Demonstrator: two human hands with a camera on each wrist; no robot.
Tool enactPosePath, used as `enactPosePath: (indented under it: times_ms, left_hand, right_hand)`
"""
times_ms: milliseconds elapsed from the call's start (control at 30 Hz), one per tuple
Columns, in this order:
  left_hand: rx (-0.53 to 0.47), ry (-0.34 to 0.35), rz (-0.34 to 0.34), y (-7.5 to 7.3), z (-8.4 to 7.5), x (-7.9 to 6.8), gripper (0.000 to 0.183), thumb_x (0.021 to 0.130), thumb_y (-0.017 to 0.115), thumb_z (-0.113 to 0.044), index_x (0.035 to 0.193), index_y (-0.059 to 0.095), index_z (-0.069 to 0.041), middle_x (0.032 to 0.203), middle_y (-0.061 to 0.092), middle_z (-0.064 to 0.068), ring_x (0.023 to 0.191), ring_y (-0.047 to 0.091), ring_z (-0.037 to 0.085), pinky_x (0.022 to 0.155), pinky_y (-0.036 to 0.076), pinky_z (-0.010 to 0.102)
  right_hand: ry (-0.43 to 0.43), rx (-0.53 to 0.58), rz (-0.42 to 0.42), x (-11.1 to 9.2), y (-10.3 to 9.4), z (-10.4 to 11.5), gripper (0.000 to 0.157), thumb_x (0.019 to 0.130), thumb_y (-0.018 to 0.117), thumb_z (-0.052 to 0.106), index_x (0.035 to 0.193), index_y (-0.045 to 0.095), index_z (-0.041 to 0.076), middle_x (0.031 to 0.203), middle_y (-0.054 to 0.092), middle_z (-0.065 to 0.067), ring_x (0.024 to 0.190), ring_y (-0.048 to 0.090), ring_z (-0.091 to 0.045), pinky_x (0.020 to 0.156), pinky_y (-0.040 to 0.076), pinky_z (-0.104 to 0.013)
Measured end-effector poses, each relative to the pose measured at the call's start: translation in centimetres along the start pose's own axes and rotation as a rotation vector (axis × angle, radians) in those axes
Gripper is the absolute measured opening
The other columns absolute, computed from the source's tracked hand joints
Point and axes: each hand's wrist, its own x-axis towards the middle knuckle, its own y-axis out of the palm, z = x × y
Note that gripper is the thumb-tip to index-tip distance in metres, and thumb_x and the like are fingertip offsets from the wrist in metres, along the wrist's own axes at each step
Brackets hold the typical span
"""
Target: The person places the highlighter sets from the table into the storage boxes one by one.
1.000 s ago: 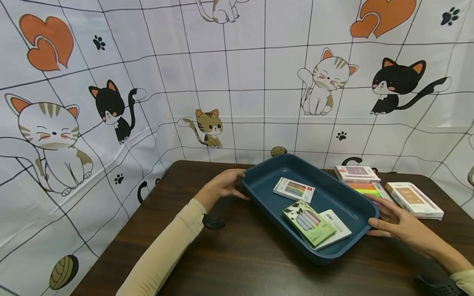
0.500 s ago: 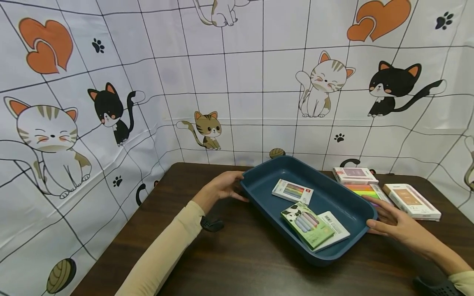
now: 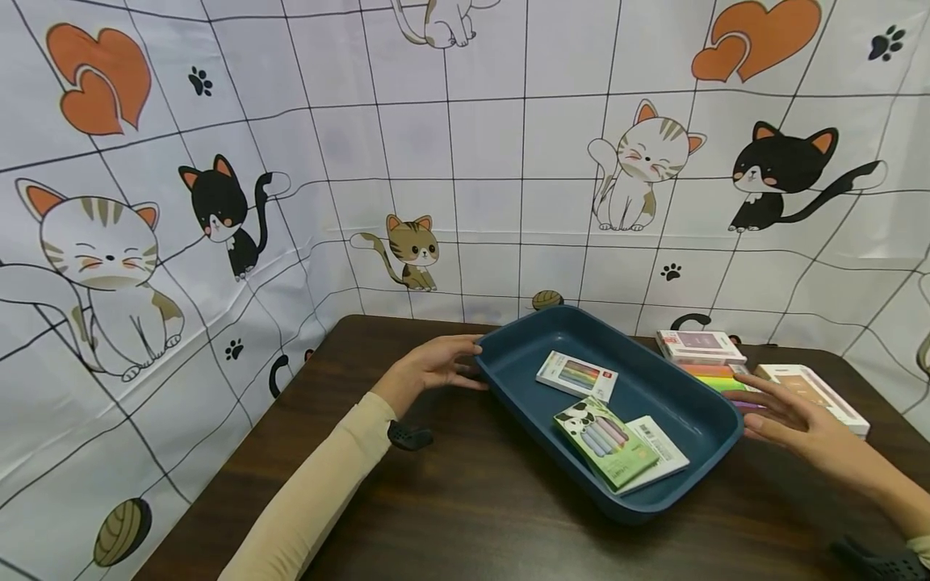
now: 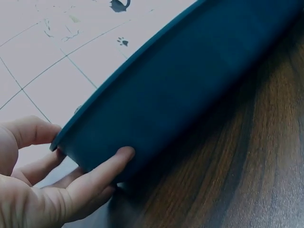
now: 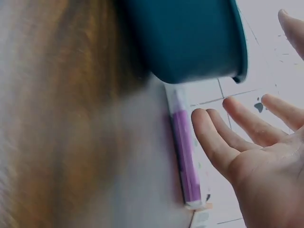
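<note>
1 blue tray, 3 stationery boxes inside; 3 packs at its 2–3 o'clock. Wood table, cat-print curtain. Left hand clamps tray; right hand apart, fingers spread.

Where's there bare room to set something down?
Bare: the near part of the table, between the left sleeve and the blue tray; also the tray's floor between its three packs and far-right wall. Crowded: right of the tray, with the rainbow pack, two white boxes and the right hand.
</note>
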Motion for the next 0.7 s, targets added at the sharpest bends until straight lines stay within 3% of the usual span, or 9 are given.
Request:
enactPosePath:
  times_ms: [67,133,267,400,500,600,700]
  left_hand:
    - [-0.016,-0.002,-0.008,-0.2,0.0,-0.1,0.051,0.105,0.054,-0.003,0.155,0.044,-0.012,0.152,0.037,0.019,0.136,0.038,0.05,0.091,0.052,0.062]
    - [-0.021,0.003,-0.008,-0.3,0.1,-0.2,0.054,0.104,0.056,-0.003,0.156,0.044,-0.014,0.154,0.036,0.018,0.136,0.038,0.05,0.092,0.051,0.063]
    - [-0.029,0.015,0.004,-0.5,0.1,-0.4,0.056,0.104,0.057,-0.003,0.156,0.043,-0.016,0.156,0.034,0.018,0.137,0.037,0.049,0.093,0.049,0.064]
    - [-0.035,0.02,0.006,-0.6,0.1,-0.4,0.055,0.105,0.055,-0.002,0.156,0.043,-0.016,0.155,0.035,0.017,0.136,0.039,0.049,0.093,0.05,0.063]
    - [-0.027,0.029,0.009,-0.6,0.1,-0.4,0.056,0.105,0.055,-0.002,0.157,0.041,-0.015,0.155,0.035,0.018,0.136,0.039,0.05,0.091,0.052,0.062]
    - [-0.014,0.036,0.016,-0.4,0.1,-0.4,0.058,0.105,0.054,-0.002,0.159,0.037,-0.014,0.156,0.034,0.019,0.136,0.038,0.051,0.09,0.053,0.062]
    - [-0.012,0.034,0.015,-0.3,0.0,-0.4,0.059,0.104,0.055,-0.001,0.159,0.037,-0.013,0.156,0.032,0.019,0.137,0.036,0.051,0.09,0.053,0.062]
  right_hand:
    - [-0.039,-0.048,-0.021,0.1,-0.5,0.1,0.066,0.104,0.054,0.0,0.163,0.025,0.011,0.137,0.056,0.011,0.116,0.06,-0.001,0.083,0.059,-0.032]
    - [-0.053,-0.114,-0.051,0.2,-0.9,0.1,0.066,0.103,0.057,0.001,0.162,0.027,0.011,0.14,0.056,0.001,0.118,0.058,0.001,0.083,0.058,-0.028]
    - [0.023,-0.323,-0.114,0.7,-1.7,0.2,0.066,0.103,0.063,0.019,0.161,0.031,0.012,0.144,0.05,-0.018,0.114,0.047,0.013,0.076,0.05,-0.013]
    - [0.094,-0.439,-0.151,1.3,-2.4,-0.1,0.07,0.101,0.066,0.032,0.159,0.033,0.008,0.146,0.046,-0.026,0.107,0.037,0.019,0.071,0.044,-0.014]
    - [0.118,-0.466,-0.169,1.6,-2.7,-0.7,0.07,0.101,0.067,0.035,0.156,0.036,0.004,0.146,0.046,-0.029,0.107,0.038,0.017,0.071,0.042,-0.013]
    - [0.12,-0.461,-0.168,1.8,-2.8,-1.3,0.07,0.101,0.066,0.033,0.154,0.037,0.0,0.146,0.042,-0.03,0.127,0.048,-0.012,0.068,0.038,-0.009]
    - [0.108,-0.463,-0.158,2.0,-2.8,-2.0,0.069,0.1,0.068,0.03,0.152,0.038,-0.004,0.146,0.038,-0.031,0.127,0.044,-0.052,0.067,0.037,-0.009]
